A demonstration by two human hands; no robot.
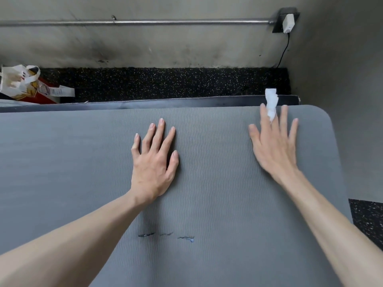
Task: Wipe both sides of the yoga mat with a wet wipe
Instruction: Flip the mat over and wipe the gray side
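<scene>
Head view is showing us kneeling over the yoga mat (207,204), which is lying flat on the floor and filling most of the frame; nearest us, a few small tears (165,236) are marking its ribbed grey surface. Further out, we are pressing our left hand (154,160) flat on the mat, fingers straight and spread, holding nothing, seemingly pinning it in place. To its right, our right hand (273,141) is reaching toward the far rounded corner with fingers spread, and the wet wipe (271,104) is sticking up pinched between two of them, its free end poking past the mat's far edge. We are judging that the upper side is being wiped near this corner. Next we are needing to flatten the wipe under the palm for fuller contact, then sweep back. Beyond, a white bag (20,79) is sitting on the speckled floor by the wall.
</scene>
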